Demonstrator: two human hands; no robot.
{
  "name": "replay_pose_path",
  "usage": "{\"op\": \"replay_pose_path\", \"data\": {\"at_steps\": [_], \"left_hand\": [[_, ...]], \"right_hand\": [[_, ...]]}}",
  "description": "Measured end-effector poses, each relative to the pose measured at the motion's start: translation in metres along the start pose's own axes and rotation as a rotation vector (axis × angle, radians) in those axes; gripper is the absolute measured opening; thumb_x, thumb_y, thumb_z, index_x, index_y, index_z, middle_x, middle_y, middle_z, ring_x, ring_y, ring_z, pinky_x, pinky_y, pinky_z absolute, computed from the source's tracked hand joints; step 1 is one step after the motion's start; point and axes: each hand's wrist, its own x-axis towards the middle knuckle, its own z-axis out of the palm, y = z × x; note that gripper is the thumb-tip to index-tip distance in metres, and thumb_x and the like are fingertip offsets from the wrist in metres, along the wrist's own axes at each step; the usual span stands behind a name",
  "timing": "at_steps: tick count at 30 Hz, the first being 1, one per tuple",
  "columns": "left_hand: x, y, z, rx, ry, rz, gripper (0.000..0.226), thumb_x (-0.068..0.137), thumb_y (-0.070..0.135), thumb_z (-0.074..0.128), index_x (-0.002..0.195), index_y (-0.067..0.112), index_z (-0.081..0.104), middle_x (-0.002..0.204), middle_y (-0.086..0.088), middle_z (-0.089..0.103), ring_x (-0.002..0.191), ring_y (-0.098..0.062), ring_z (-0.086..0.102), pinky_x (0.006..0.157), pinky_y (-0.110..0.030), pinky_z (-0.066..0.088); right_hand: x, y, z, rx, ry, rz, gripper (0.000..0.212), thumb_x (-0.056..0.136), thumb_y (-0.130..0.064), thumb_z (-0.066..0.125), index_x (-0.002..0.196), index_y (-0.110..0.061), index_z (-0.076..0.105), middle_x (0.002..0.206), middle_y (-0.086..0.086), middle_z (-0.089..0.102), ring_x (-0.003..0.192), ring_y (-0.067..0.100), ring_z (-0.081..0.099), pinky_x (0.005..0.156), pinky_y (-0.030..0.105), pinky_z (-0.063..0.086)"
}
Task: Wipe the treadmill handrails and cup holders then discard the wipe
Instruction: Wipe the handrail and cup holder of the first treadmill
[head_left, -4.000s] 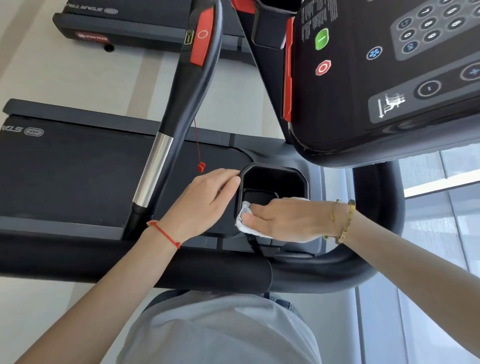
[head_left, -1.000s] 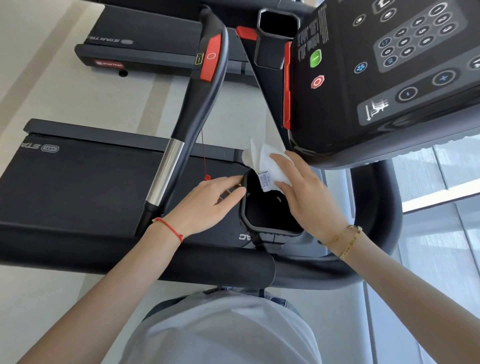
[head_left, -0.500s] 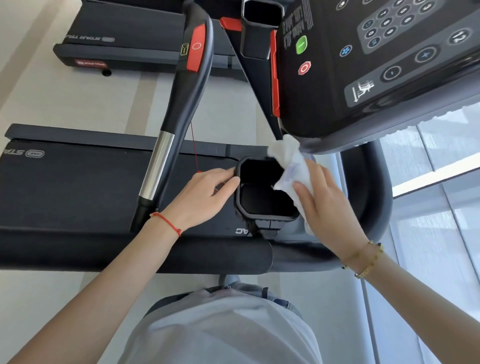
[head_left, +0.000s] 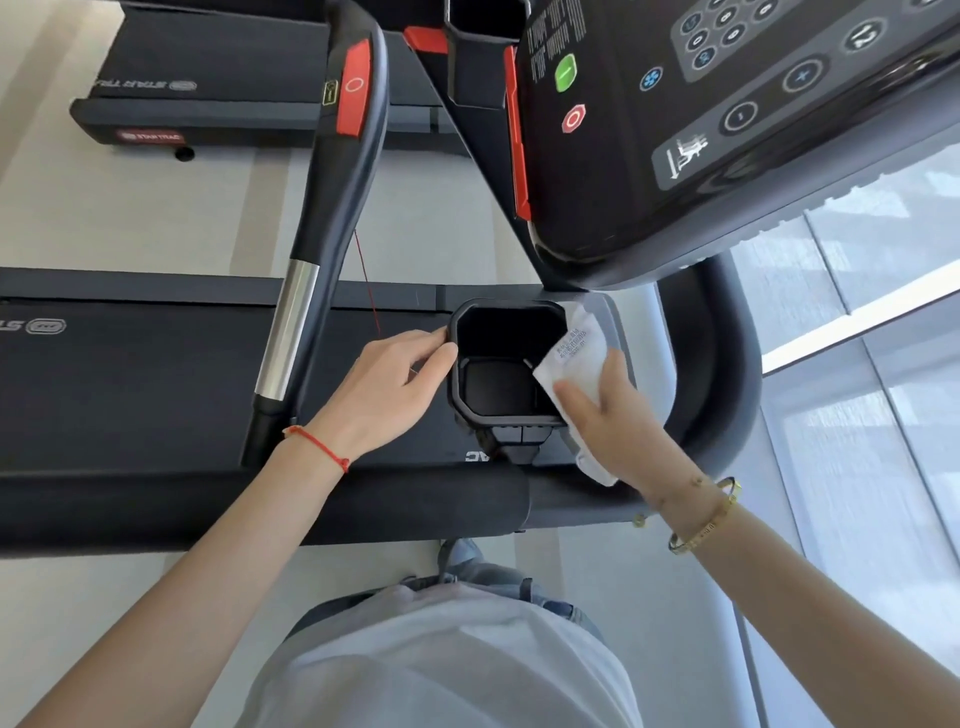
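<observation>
A black cup holder (head_left: 470, 415) sits just below the treadmill console. My left hand (head_left: 387, 387) holds its left rim, thumb and fingers against the edge. My right hand (head_left: 618, 415) presses a white wipe (head_left: 574, 358) against the holder's right rim; the wipe folds over the edge and hangs down below my palm. A black padded handrail (head_left: 260, 509) runs across in front of me and curves up on the right (head_left: 727, 374). A second handrail with a silver section (head_left: 288, 327) and red button stands to the left.
The console (head_left: 701, 130) with green and red buttons overhangs the holder from the upper right. Another cup holder (head_left: 478, 57) sits at the top. The treadmill belt deck (head_left: 130, 384) lies left, another treadmill (head_left: 208, 104) beyond it. A glass window wall (head_left: 883, 364) is on the right.
My right hand has slid the wipe from the holder's near rim, round its far edge, down onto the right rim. My left hand has stayed on the left rim.
</observation>
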Motion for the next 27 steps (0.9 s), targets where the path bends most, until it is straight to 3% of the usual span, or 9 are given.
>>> {"op": "replay_pose_path", "data": {"at_steps": [2,5,9,12,16,19,23,27], "left_hand": [[0.000,0.002,0.001,0.017,0.006,0.011,0.042,0.098,0.049,0.036,0.113,0.024,0.067,0.085,-0.003,0.061,0.077,-0.014,0.054,0.072,-0.016,0.042],[-0.001,0.002,0.000,0.034,0.007,0.006,0.046,0.100,0.048,0.036,0.109,0.013,0.065,0.091,-0.010,0.063,0.080,-0.015,0.056,0.077,-0.022,0.042],[-0.002,0.004,0.001,0.034,0.015,-0.001,0.046,0.100,0.048,0.036,0.107,0.013,0.065,0.085,-0.007,0.061,0.078,-0.015,0.054,0.075,-0.020,0.041],[-0.003,0.005,0.000,0.024,0.022,-0.006,0.043,0.101,0.046,0.037,0.104,0.014,0.065,0.082,-0.005,0.059,0.074,-0.014,0.053,0.070,-0.021,0.041],[-0.002,0.005,0.001,0.014,0.042,-0.004,0.034,0.100,0.045,0.039,0.097,0.026,0.066,0.074,0.004,0.051,0.066,-0.004,0.047,0.065,-0.014,0.038],[-0.003,0.005,0.002,-0.007,0.044,-0.011,0.033,0.100,0.045,0.039,0.107,0.030,0.068,0.081,0.007,0.060,0.074,-0.007,0.054,0.070,-0.012,0.041],[-0.002,0.004,0.003,-0.016,0.042,-0.025,0.034,0.100,0.044,0.040,0.121,0.034,0.065,0.097,0.001,0.067,0.088,-0.011,0.059,0.081,-0.015,0.043],[-0.003,0.005,0.004,-0.041,0.045,-0.027,0.034,0.101,0.041,0.040,0.123,0.034,0.065,0.102,0.002,0.068,0.093,-0.015,0.061,0.083,-0.018,0.044]], "right_hand": [[0.007,-0.005,-0.005,0.035,-0.032,0.066,0.022,0.097,-0.024,0.053,0.093,-0.011,0.035,0.080,0.000,0.048,0.068,0.015,0.048,0.055,0.028,0.040],[0.035,-0.020,-0.018,0.129,-0.087,0.124,0.038,0.098,-0.028,0.052,0.120,0.001,0.041,0.095,0.007,0.055,0.084,0.022,0.054,0.076,0.039,0.049],[0.041,-0.022,-0.017,0.176,-0.080,0.131,0.031,0.098,-0.026,0.051,0.116,-0.003,0.040,0.094,0.003,0.053,0.079,0.015,0.053,0.064,0.025,0.044],[0.016,-0.009,-0.006,0.008,0.035,-0.006,0.018,0.098,-0.018,0.049,0.104,-0.009,0.034,0.090,0.005,0.049,0.072,0.015,0.048,0.053,0.015,0.036],[-0.011,0.000,-0.006,-0.258,0.189,-0.292,0.030,0.099,-0.016,0.050,0.123,-0.002,0.041,0.109,0.014,0.048,0.091,0.028,0.046,0.079,0.030,0.039],[-0.012,-0.005,-0.020,-0.529,0.244,-0.481,0.037,0.097,-0.019,0.057,0.129,-0.003,0.049,0.122,0.014,0.050,0.098,0.032,0.048,0.084,0.041,0.045],[0.009,-0.021,-0.040,-0.785,0.008,-0.735,0.048,0.094,-0.038,0.055,0.133,-0.009,0.052,0.128,0.012,0.054,0.109,0.034,0.051,0.093,0.045,0.046],[0.034,-0.042,-0.045,-1.003,-0.209,-0.850,0.059,0.096,-0.054,0.032,0.140,-0.018,0.044,0.128,0.005,0.052,0.109,0.026,0.048,0.095,0.038,0.041]]}}
